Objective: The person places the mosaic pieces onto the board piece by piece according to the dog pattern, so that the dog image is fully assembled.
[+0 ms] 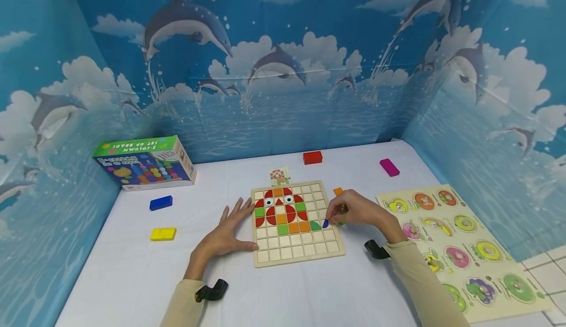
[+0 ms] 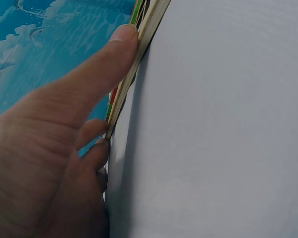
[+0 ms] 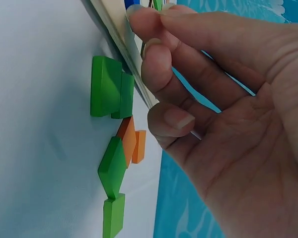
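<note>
The puzzle board [image 1: 297, 255] lies between the box [image 1: 143, 162] and fruit puzzle [image 1: 468, 287].

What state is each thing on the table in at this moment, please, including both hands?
Left hand: open, fingers spread, thumb against the board's left edge.
Right hand: pinches a blue piece over the board's right side.
Mosaic board: flat, partly filled, lower rows bare.
Bead box: closed, lying flat.
Loose green and orange pieces: lying beside the board.
Fruit puzzle: flat, pieces seated.
</note>
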The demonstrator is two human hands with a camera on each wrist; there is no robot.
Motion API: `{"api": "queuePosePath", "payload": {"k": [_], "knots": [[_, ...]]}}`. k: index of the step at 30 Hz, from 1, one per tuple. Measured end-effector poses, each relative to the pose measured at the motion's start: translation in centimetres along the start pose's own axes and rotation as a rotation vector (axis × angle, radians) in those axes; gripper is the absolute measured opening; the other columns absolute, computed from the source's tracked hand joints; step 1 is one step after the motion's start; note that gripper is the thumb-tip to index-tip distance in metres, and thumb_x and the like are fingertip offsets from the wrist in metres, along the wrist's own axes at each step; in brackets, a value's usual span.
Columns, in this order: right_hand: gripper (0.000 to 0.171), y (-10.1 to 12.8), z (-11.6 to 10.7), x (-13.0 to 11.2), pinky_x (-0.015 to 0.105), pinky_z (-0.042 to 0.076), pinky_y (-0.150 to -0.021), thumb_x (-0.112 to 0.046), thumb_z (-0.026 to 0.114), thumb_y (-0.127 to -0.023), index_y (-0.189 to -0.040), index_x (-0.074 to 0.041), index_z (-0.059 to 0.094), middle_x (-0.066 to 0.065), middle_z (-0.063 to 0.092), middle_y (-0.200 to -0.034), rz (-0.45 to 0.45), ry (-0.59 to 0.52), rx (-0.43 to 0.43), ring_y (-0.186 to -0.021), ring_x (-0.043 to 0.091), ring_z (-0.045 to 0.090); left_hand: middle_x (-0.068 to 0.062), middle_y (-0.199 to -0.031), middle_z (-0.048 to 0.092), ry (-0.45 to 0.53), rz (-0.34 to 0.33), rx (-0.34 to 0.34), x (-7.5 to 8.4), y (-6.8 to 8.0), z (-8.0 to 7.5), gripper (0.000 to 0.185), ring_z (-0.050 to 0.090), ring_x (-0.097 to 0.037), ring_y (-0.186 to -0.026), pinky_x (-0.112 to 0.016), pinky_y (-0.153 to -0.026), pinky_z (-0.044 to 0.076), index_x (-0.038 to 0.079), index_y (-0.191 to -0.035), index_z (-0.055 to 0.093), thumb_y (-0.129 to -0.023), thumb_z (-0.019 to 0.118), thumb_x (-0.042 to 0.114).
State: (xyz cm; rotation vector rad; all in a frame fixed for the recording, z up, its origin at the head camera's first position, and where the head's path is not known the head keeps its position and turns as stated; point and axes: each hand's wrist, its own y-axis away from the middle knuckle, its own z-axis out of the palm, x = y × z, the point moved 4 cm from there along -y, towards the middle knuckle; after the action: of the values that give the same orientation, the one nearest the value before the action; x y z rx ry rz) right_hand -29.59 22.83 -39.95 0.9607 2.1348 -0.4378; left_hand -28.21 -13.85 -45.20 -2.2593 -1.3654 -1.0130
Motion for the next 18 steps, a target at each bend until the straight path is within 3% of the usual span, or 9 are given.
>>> {"api": "queuePosePath", "payload": {"k": [7, 18], "knots": [[0.014, -0.16, 0.17, 0.60, 0.022, 0.056, -0.068, 0.003, 0.081, -0.093, -0.104, -0.004, 0.084, 0.001, 0.077, -0.092, 0.026, 0.017, -0.013, -0.077, 0.009, 0.060, -0.003, -0.181, 0.016, 0.002, 0.001, 0.002, 0.07, 0.01, -0.01, 0.115, -0.006, -0.031, -0.168, -0.058, -0.134, -0.012, 0.016, -0.171, 0.034, -0.078, 0.098, 0.038], [0.012, 0.07, 0.03, 0.86, 0.021, 0.056, -0.068, 0.000, 0.081, -0.094, -0.104, -0.006, 0.085, 0.000, 0.078, -0.095, 0.033, 0.041, -0.008, -0.077, 0.008, 0.060, -0.003, -0.181, 0.016, 0.003, -0.001, 0.001, 0.10, 0.03, -0.03, 0.115, -0.006, -0.031, -0.168, -0.059, -0.133, -0.012, 0.016, -0.171, 0.034, -0.078, 0.098, 0.038]]}}
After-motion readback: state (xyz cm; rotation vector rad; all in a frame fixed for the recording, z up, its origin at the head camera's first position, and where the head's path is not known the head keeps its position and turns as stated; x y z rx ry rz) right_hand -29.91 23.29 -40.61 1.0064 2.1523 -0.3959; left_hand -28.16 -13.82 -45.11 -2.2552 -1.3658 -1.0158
